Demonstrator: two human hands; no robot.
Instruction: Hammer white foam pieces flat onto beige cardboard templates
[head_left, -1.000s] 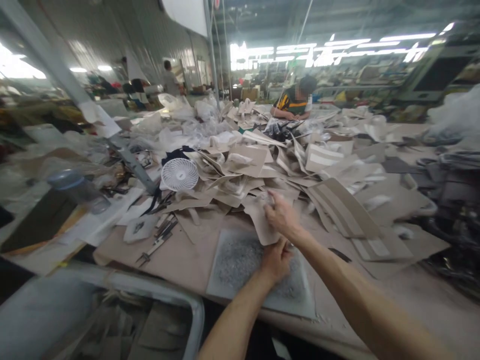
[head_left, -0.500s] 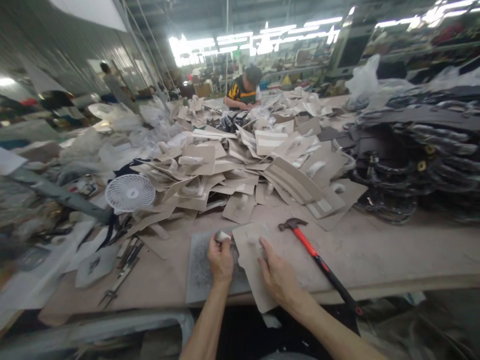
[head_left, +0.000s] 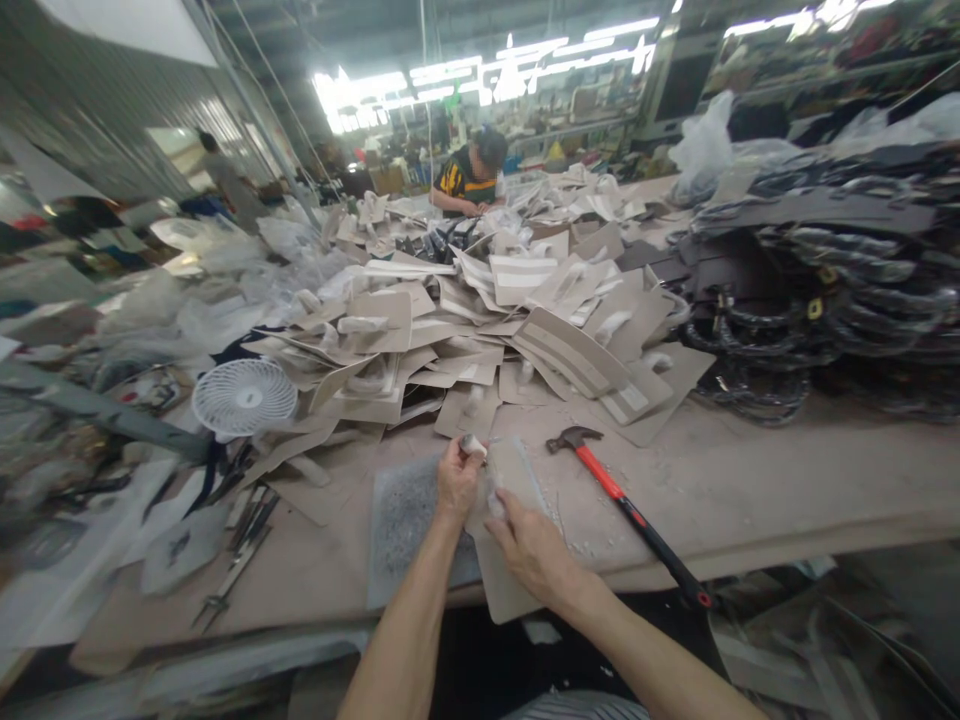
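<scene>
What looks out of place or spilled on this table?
Small pale bits are strewn on the tabletop between the right hand and the claw hammer, like spilled debris. Beyond, beige panels lie heaped at mixed angles rather than neatly stacked. I see no clear damage.

Easiest lane is off to the right: the desk (head_left: 795, 480) is pretty open past the hammer (head_left: 634, 512), but its handle cuts diagonally across the way from the right hand (head_left: 536, 545). Straight ahead, a messy heap of beige panels (head_left: 465, 350) blocks you, plus a dark stack (head_left: 787, 300) far right. Left, there's a bare strip between the grey slab (head_left: 394, 530) and calipers (head_left: 244, 560).
</scene>
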